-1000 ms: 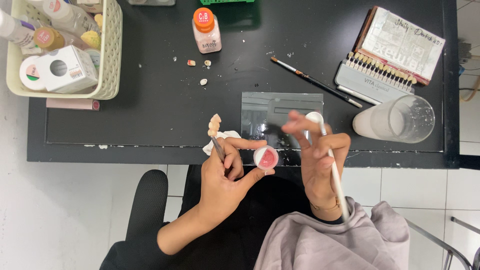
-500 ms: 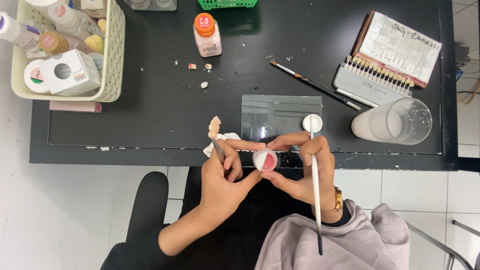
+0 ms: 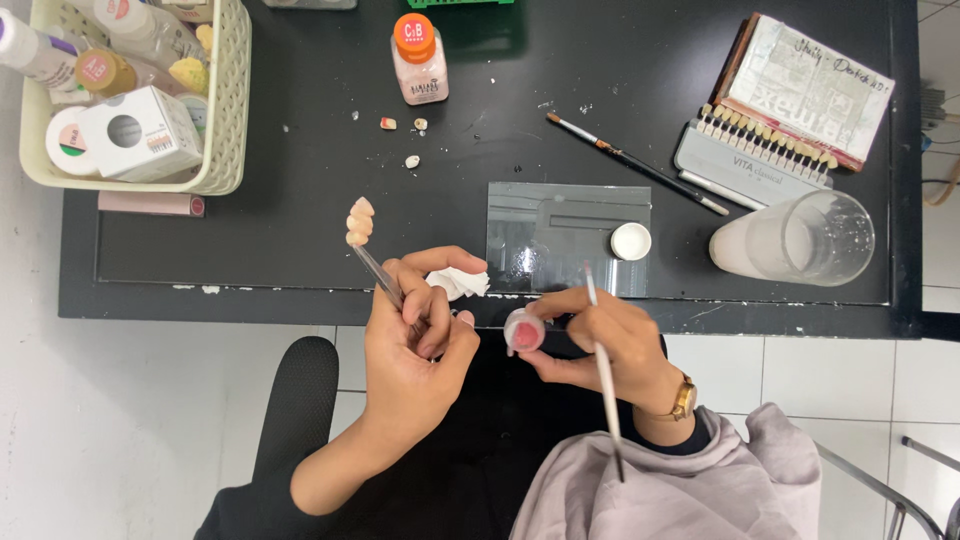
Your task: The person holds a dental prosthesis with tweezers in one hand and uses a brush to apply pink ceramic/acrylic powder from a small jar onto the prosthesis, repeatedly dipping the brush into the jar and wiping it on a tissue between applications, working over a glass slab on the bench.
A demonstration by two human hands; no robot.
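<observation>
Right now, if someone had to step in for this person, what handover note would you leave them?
Left hand: shut on metal tweezers that carry a small row of tooth crowns, with a white tissue tucked in the fingers.
Right hand: holds a small open jar of pink paste and a thin brush at once.
On the table: the jar's white cap on a glass slab, a second brush, three loose crowns.
Done: jar opened.
Left: no pink shows on the crowns.
</observation>
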